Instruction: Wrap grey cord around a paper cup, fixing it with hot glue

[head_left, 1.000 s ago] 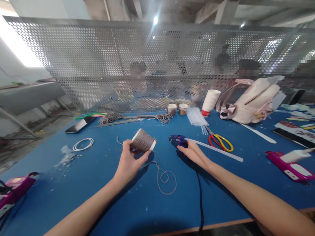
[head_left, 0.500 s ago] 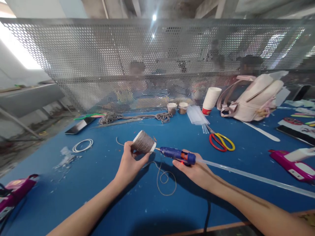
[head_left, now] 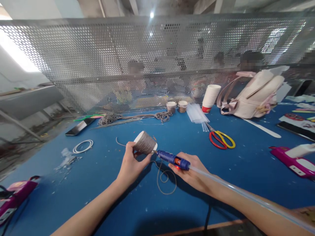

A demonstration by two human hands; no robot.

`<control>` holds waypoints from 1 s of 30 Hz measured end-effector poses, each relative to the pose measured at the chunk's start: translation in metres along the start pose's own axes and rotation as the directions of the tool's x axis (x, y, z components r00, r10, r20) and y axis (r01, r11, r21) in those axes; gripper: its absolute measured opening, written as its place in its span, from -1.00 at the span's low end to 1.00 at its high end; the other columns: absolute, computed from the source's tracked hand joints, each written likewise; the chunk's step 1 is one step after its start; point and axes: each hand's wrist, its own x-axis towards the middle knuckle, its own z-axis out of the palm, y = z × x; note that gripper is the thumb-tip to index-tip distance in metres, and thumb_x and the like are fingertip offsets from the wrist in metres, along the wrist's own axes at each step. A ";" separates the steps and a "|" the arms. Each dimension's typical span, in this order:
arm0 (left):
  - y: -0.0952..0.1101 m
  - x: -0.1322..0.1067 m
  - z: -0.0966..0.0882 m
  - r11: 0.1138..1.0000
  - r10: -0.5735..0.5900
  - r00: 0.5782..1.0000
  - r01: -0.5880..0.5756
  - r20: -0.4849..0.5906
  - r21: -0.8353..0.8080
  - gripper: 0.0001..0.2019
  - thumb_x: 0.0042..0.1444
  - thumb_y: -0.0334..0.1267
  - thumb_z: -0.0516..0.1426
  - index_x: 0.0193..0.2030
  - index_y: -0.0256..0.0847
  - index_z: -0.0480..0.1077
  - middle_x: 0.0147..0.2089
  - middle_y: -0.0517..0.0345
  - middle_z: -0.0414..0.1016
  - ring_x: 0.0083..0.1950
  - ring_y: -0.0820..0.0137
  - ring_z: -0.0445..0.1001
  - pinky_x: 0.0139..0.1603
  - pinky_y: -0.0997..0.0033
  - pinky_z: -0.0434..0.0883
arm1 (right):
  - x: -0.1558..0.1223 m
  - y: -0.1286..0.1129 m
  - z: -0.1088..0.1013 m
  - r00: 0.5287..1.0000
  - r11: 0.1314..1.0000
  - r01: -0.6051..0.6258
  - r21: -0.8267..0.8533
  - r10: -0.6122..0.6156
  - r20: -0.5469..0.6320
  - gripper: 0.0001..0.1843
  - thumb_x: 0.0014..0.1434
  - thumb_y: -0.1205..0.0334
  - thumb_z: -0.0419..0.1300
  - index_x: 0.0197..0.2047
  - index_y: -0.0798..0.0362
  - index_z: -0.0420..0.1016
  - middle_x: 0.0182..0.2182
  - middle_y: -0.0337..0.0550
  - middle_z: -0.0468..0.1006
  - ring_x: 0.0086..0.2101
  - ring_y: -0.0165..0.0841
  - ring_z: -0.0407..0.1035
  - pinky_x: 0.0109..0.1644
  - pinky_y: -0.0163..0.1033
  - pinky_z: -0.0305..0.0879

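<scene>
Left hand curled round the cord-wrapped cup, thumb on its near side, fingers on its left; grip closed to the cup's width. Cup sits mid-scene, tipped on its side, held above the blue surface. Long axis runs left to right, right end slightly nearer; a pale end shows at each side, grey cord wound between. Cannot tell which end is the mouth.

Right hand wrapped round a blue glue gun, fingers partly hidden beneath it. Gun's long axis also left to right: nozzle points left and a little far, its tip at the near edge of the cup's right end; contact too small to tell. Clear glue stick leaves the gun's back, running right and near above the right forearm.

Loose cord lies looped on the surface, just near of cup and gun. Scissors to the right, red and yellow handles nearer, blades pointing far and left. Farther off: stacked paper cups, leaning right.
</scene>
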 end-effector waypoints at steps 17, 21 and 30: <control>0.000 -0.002 -0.001 0.998 0.005 1.000 -0.006 0.014 0.065 -0.63 -0.01 -0.21 0.24 -0.15 -0.12 0.14 -0.20 0.21 0.26 -0.19 0.41 0.44 -0.10 0.22 0.52 | -0.006 0.008 0.004 0.979 0.966 0.206 -0.159 -0.205 0.018 -0.76 0.30 0.14 0.04 -0.36 0.06 0.32 -0.55 -0.21 0.47 -0.59 -0.42 0.34 -0.50 -0.34 0.15; 0.002 -0.002 -0.001 0.998 0.004 1.000 -0.004 0.016 0.056 -0.63 -0.01 -0.19 0.24 -0.17 -0.11 0.13 -0.21 0.23 0.26 -0.20 0.41 0.45 -0.11 0.23 0.53 | -0.005 0.008 0.001 0.980 0.965 0.196 -0.174 -0.196 0.016 -0.78 0.29 0.15 0.06 -0.36 0.06 0.33 -0.54 -0.19 0.48 -0.59 -0.42 0.35 -0.50 -0.34 0.15; -0.002 -0.001 -0.002 1.000 -0.003 1.000 0.002 0.020 0.023 -0.62 -0.01 -0.18 0.25 -0.14 -0.10 0.14 -0.19 0.21 0.28 -0.18 0.40 0.46 -0.06 0.21 0.52 | -0.005 0.009 0.001 0.984 0.970 0.179 -0.166 -0.177 0.027 -0.78 0.27 0.15 0.07 -0.38 0.07 0.33 -0.54 -0.17 0.48 -0.58 -0.41 0.35 -0.49 -0.33 0.16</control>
